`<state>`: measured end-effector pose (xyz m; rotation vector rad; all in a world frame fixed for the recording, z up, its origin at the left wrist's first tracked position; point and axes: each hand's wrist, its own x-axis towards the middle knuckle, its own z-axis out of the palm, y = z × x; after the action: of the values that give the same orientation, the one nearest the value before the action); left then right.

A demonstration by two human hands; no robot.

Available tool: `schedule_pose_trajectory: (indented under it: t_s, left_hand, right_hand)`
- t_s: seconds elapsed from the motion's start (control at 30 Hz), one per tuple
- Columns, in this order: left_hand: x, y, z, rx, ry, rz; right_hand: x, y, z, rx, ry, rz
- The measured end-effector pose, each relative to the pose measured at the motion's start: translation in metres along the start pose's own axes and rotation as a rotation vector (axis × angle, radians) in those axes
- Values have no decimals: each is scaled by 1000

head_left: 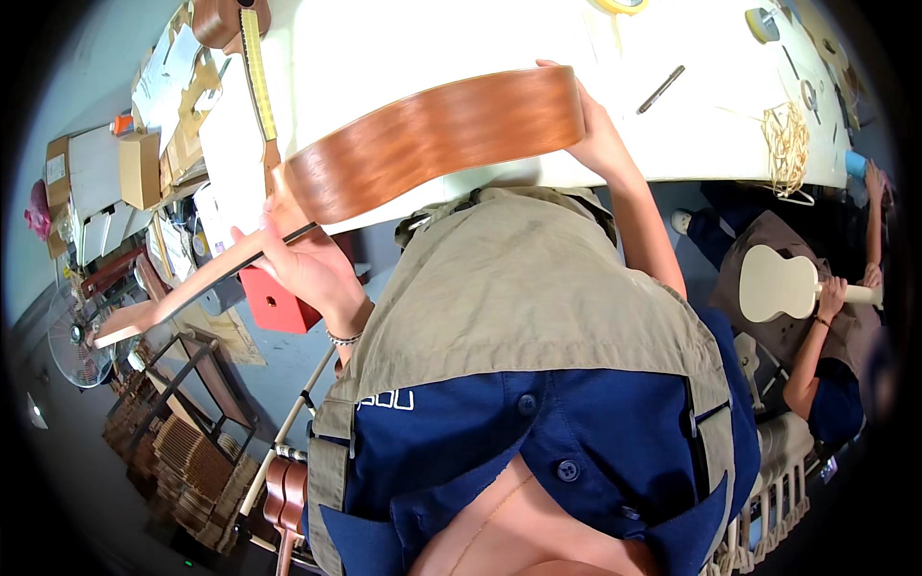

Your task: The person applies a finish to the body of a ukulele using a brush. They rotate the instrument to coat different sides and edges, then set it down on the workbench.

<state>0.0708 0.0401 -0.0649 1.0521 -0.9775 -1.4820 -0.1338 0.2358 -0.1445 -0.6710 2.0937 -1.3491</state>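
Note:
A brown wooden ukulele point(432, 144) is held across in front of me, its curved side turned up toward my view. Its neck points down and left, ending in the headstock point(127, 322). My left hand point(303, 267) closes around the neck near where it joins the body. At the other end of the body, my right hand point(597, 134) grips the rounded edge, with part of its fingers hidden behind the wood. The soundboard and strings, if any, cannot be made out from this angle.
Beyond lies a white table point(403, 48) with another ukulele point(252, 77), a black pen point(661, 89), a tape roll point(624, 5) and a raffia-like bundle point(786, 144). A red box point(279, 300) and a fan point(79, 333) stand left. At right a co-worker holds a pale ukulele body point(778, 283).

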Motion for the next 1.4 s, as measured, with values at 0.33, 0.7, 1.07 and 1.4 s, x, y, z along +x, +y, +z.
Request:
schedule_pose_trajectory:
  t_s: [0.33,0.7,1.07,1.4]
  left_hand:
    - [19,-42,-78,-272,108,-810]
    - [21,-138,-43,-1214,130,-1278]
    - [-7,-149,-30,-1117,-71,-1104]
    - [-28,-48,2,700,-947,178]
  right_hand:
    - [10,-12,-21,-185,43,-144]
    - [36,145,-117,-878,598,555]
    - [13,86,-51,924,480,109]
    - [-8,-32,37,792,-267,61]
